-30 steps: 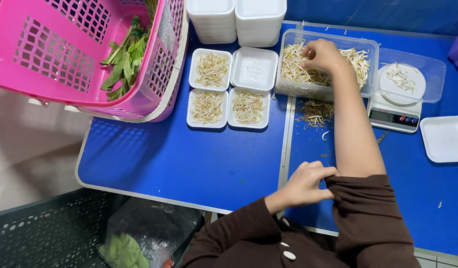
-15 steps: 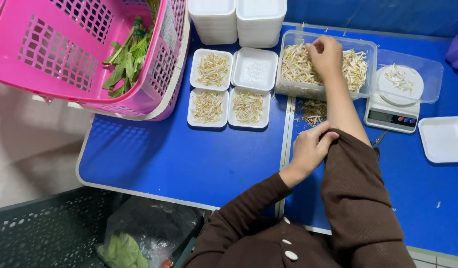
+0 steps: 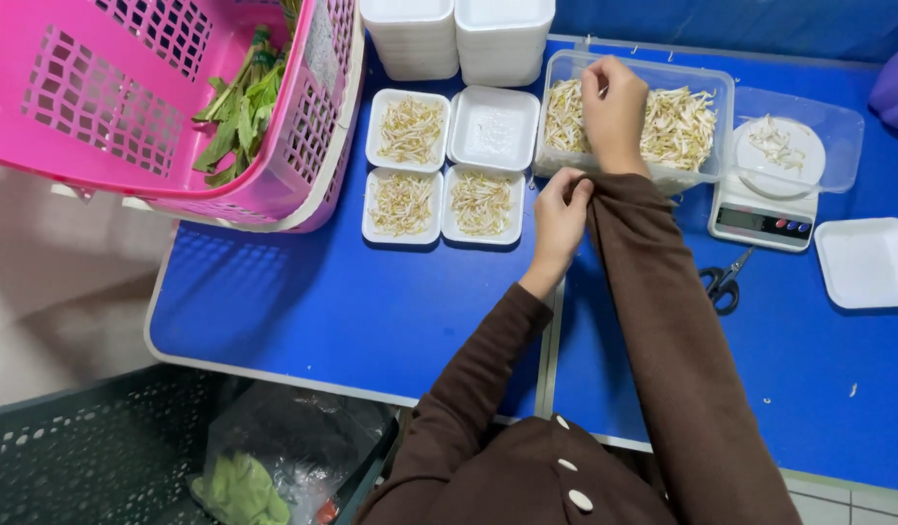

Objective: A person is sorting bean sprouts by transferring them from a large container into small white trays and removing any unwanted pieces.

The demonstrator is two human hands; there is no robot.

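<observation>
The clear plastic tub [image 3: 702, 92] at the back of the blue surface [image 3: 322, 301] is heaped with pale bean sprouts [image 3: 677, 122], and the right hand [image 3: 614, 107] is down in it, fingers curled into the pile; whether they have closed on any sprouts I cannot tell. The left hand [image 3: 561, 214] is just in front of the tub, its fingers pinching the cuff of the brown right sleeve [image 3: 663, 321] at the wrist.

Left of the tub sit four small white foam trays in a square: the back-left tray [image 3: 407, 129] and the two front trays [image 3: 402, 204] [image 3: 482, 204] each carry a portion of sprouts, while the back-right tray [image 3: 494, 128] is bare. Behind them stand two stacks of white foam trays [image 3: 458, 34].

Right of the tub a small kitchen scale [image 3: 765, 209] bears a round white plate [image 3: 779, 156] with a few sprouts on it. Black-handled scissors [image 3: 726, 282] lie just in front of the scale, and another foam tray [image 3: 869, 262] rests near the right edge.

A pink slotted basket [image 3: 99, 107] holding green leafy stems [image 3: 240, 107] overhangs the far left corner. Below the surface, a plastic bag [image 3: 274, 447] holds more greens.
</observation>
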